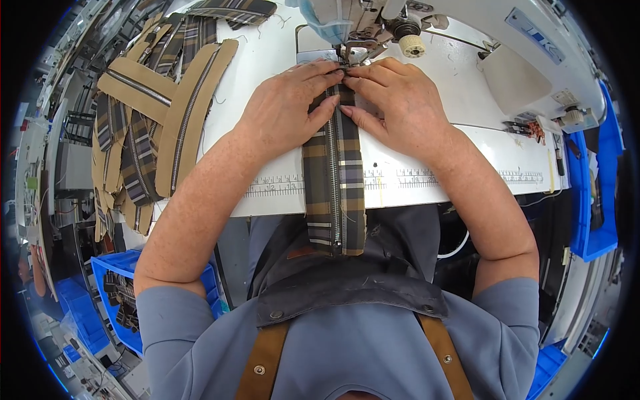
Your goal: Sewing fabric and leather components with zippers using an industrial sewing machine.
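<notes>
A plaid fabric strip (317, 180) with a metal zipper (333, 160) along its middle runs from the sewing machine's needle area (345, 59) toward me, its near end hanging over the table's front edge. My left hand (287, 103) grips the strip's left side near the presser foot, fingers bent and thumb beside the zipper. My right hand (403, 103) holds the right side, fingertips close to the foot and thumb on the fabric. The fingertips of both hands nearly meet there. They partly hide the strip's far end.
A pile of tan and plaid zipper pieces (193, 113) lies at the table's left. Printed ruler markings (413, 179) run along the white tabletop's (400, 193) front. A blue bin (117, 320) with plaid pieces stands lower left; another blue bin (590, 233) is at right. Small tools (527, 129) lie below the machine head.
</notes>
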{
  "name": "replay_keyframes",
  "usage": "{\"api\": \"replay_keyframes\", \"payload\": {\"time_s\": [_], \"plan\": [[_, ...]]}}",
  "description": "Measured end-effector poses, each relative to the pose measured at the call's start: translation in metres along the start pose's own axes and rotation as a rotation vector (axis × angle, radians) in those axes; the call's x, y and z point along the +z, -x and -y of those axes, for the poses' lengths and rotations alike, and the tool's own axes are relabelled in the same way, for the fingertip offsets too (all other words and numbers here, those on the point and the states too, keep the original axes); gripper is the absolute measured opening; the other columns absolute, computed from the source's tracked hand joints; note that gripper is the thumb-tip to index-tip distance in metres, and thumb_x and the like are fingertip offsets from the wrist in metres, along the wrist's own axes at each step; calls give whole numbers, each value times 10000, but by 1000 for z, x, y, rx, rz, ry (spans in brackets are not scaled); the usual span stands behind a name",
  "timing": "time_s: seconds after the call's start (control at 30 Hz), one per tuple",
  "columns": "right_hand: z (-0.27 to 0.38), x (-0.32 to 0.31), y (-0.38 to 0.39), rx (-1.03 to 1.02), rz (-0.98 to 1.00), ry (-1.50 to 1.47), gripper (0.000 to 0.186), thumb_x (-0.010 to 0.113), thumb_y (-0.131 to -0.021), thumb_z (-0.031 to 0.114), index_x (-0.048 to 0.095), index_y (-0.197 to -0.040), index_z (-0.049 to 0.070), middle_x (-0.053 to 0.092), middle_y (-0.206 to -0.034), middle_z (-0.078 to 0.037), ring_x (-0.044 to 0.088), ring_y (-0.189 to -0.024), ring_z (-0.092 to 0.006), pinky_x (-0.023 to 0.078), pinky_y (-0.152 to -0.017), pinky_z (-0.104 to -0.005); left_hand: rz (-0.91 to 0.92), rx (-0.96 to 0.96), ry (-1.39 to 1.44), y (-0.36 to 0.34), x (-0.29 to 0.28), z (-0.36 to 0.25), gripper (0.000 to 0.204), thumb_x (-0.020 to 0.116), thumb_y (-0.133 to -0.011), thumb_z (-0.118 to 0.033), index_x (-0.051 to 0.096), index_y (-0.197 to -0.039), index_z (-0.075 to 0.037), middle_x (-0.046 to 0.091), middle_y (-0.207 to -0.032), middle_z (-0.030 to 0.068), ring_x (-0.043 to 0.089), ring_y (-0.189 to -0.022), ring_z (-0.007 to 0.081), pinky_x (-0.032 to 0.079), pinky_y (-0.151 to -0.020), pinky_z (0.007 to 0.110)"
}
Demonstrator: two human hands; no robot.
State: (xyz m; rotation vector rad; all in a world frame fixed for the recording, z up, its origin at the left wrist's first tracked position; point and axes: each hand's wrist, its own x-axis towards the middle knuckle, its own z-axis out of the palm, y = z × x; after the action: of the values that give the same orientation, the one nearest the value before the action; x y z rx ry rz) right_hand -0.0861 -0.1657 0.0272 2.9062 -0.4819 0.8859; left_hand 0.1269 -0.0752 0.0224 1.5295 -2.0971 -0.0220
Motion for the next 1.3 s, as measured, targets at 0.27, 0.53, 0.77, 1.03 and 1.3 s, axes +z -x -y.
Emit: {"api": "replay_keyframes", "payload": {"time_s": [0.27, 0.53, 0.77, 1.03, 1.3], "plan": [[0, -1, -2, 4, 2, 5, 353, 781, -863, 355, 776, -1079, 76, 759, -1108, -35, 686, -1047, -216, 559, -886, -394, -21, -1, -27, 2, 3, -2, 354, 658, -986, -192, 701, -1295, -25, 665, -1390, 137, 655, -1259, 310, 541, -1061, 404], [-4, 1, -1, 19, 5, 22, 367, 775, -861, 354, 774, -1101, 77, 764, -1085, -25, 683, -1034, -204, 553, -869, -385, -7, -16, -15, -2, 5, -2, 362, 660, -989, -200, 696, -1300, -19, 663, -1391, 147, 637, -1285, 317, 532, -1074, 403], [-3, -1, 0, 2, -8, 13, 374, 767, -859, 357, 773, -1102, 73, 761, -1095, -26, 681, -1038, -208, 548, -863, -385, -73, 128, -208, -1, 4, 2, 391, 680, -971, -219, 694, -1307, -19, 663, -1387, 162, 610, -1325, 338, 487, -1129, 432], [-5, -2, 3, 15, 12, -26, 411, 781, -836, 350, 759, -1119, 53, 748, -1146, -62, 676, -1068, -241, 555, -890, -398, 25, 37, 51, 7, -4, -15, 465, 789, -870, -249, 716, -1276, -35, 664, -1378, 184, 625, -1309, 348, 493, -1127, 442], [-4, -2, 4, 36, 26, -35, 437, 786, -841, 327, 747, -1164, 35, 739, -1178, -84, 675, -1071, -259, 559, -908, -401, 13, 52, 31, 7, -4, -17, 443, 804, -854, -235, 732, -1240, -29, 679, -1354, 177, 655, -1269, 342, 532, -1081, 419]]}}
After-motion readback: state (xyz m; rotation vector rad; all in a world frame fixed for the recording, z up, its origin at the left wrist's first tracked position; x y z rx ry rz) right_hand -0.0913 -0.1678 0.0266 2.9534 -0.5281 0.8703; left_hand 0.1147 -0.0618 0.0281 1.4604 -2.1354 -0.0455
